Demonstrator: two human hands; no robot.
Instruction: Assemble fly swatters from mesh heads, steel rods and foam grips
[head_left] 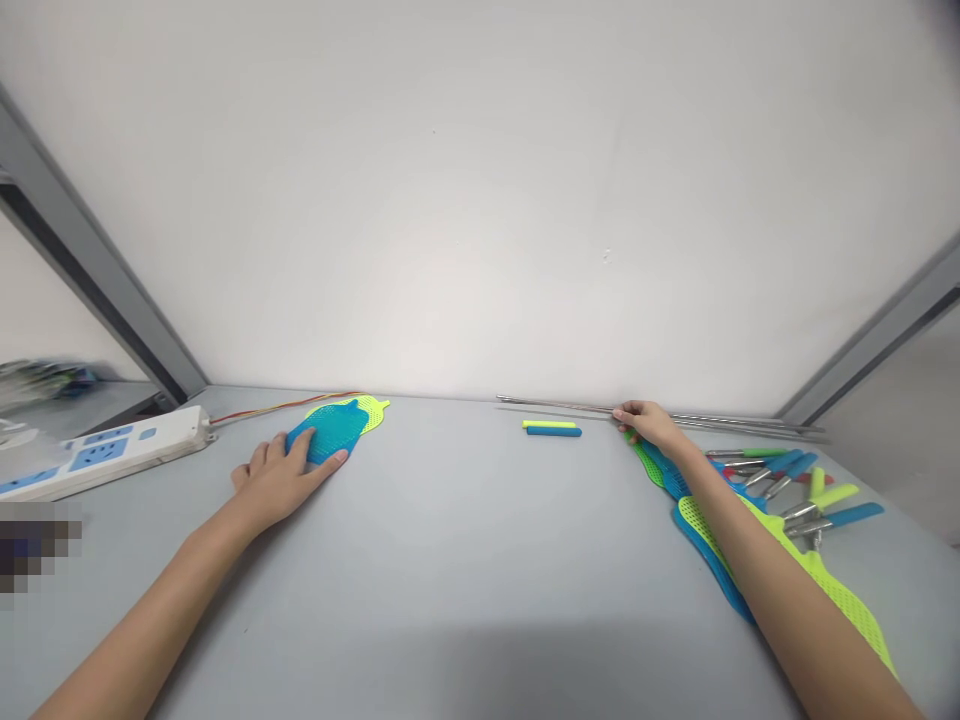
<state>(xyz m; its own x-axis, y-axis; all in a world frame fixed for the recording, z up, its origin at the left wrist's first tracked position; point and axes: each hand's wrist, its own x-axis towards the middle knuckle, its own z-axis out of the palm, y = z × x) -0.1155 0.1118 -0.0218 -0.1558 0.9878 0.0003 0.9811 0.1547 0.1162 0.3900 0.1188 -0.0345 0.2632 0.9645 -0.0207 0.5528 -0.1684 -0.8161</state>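
Observation:
My left hand (281, 478) lies with thumb and fingers spread on the near part of a blue fly swatter head (336, 425), touching it. Under that, a yellow-green fly swatter head (376, 410) sticks out at the back right. My right hand (646, 420) has thumb and fingers closed on a thin metal rod (570, 405) near the wall. Other metal rods (742, 425) lie along the wall to its right. Between my hands are a yellow-green handle sleeve (549, 424) and a blue handle sleeve (553, 432), side by side.
Several fly swatters with metal shafts, among them a yellow-green one (847, 598) and a blue one (712, 560), are heaped under and beside my right forearm. A white power strip (135, 450) with a cable stands at left. A white wall (480, 220) closes off the grey table's back.

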